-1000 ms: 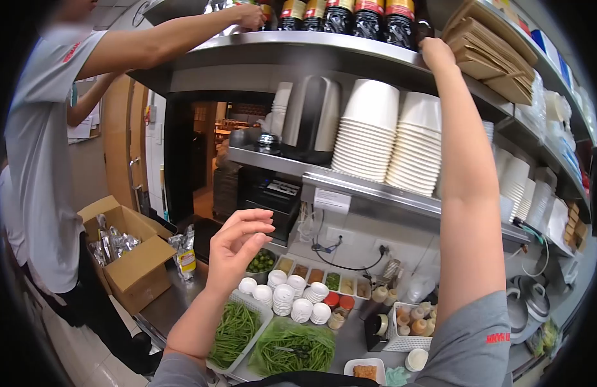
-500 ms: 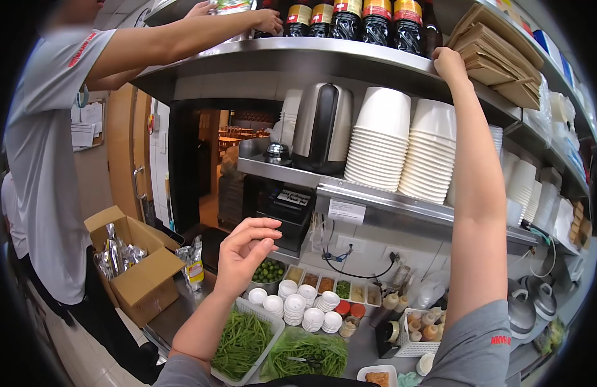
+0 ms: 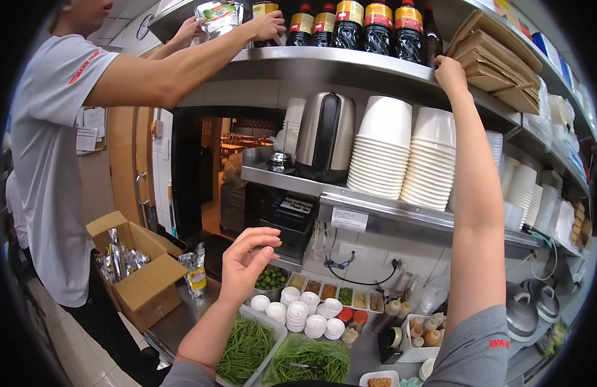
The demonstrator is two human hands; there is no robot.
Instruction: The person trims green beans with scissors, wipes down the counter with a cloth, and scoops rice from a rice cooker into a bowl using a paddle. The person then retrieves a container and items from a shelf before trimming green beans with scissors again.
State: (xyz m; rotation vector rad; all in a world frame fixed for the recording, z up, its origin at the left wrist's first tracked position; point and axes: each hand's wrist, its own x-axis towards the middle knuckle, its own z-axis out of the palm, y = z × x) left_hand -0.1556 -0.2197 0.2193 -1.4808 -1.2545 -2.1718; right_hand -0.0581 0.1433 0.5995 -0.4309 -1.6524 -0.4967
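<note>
My right hand (image 3: 451, 74) is raised to the top shelf, its fingers curled at the front edge beside the foot of a slim dark bottle (image 3: 432, 39). The hand itself hides whether it grips the bottle or the shelf. My left hand (image 3: 248, 261) hangs in the air with bent fingers, thumb apart, and nothing in it. Below it are green beans in a white basket (image 3: 280, 320), a bowl of small green limes (image 3: 271, 278) and stacked small white dishes (image 3: 297, 315). Several dark sauce bottles (image 3: 378, 29) with red and yellow labels line the top shelf (image 3: 350, 59).
A co-worker (image 3: 47, 161) at left reaches to the shelf, one hand at a bottle, the other by a silver pouch (image 3: 219, 18). A kettle (image 3: 325, 137) and stacked white tubs (image 3: 379, 148) fill the middle shelf. An open carton (image 3: 150, 284) of pouches stands lower left.
The view has tilted upward, so the shelves sit lower in it. More of the co-worker's pouch and a bottle by their hand shows. My hands have kept nearly the same pose.
</note>
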